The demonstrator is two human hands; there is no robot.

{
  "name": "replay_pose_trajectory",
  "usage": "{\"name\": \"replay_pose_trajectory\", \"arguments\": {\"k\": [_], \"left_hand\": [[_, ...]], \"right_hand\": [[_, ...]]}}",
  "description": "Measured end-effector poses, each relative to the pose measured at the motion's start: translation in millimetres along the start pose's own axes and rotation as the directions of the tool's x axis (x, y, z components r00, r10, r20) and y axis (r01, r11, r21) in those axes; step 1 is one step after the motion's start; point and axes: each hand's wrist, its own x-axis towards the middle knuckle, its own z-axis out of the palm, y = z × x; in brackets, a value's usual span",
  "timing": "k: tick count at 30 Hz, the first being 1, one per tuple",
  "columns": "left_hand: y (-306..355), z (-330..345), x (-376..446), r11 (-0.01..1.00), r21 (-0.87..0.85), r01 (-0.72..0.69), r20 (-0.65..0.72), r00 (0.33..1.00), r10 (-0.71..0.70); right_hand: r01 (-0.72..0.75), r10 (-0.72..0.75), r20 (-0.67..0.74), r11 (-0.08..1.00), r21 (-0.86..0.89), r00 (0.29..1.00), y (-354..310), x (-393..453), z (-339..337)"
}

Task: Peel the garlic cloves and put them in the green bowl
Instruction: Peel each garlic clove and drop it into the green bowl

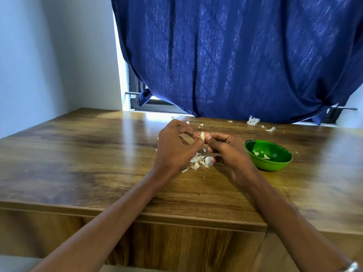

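Note:
Above the wooden table (82, 150), my left hand (174, 146) and my right hand (229, 152) meet over one pale garlic clove (202, 135). Fingertips of both hands pinch it between them. Directly below the hands lies a pile of white garlic skins (201, 160), and a clove or bulb piece may be in it. To the right stands the green bowl (275, 164), holding two peeled cloves (266, 156).
More loose skins (253, 121) lie scattered along the table's far edge. A blue curtain (235, 55) hangs over the window behind the table. The table's front edge runs just below my forearms.

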Motion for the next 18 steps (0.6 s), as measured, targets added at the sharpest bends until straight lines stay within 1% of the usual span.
{"name": "replay_pose_trajectory", "arguments": {"k": [7,11,14,18], "left_hand": [[-0.2,-0.7,0.0,1.000,0.014,0.007,0.000,1.000,-0.007],[0.5,-0.8,0.3,1.000,0.015,0.003,0.000,1.000,-0.003],[0.7,-1.1,0.7,1.000,0.021,0.007,-0.013,1.000,-0.007],[-0.9,-1.2,1.3,0.999,0.037,0.008,-0.021,1.000,-0.007]], "right_hand": [[-0.065,0.061,0.049,0.995,0.075,0.997,1.7,2.6,-3.5],[-0.100,0.095,0.049,0.988,0.121,0.994,1.1,3.5,-3.2],[-0.122,0.117,0.051,0.985,0.121,0.992,0.6,3.3,-3.4],[-0.122,0.117,0.046,0.983,0.135,0.992,1.0,3.9,-4.7]]}}
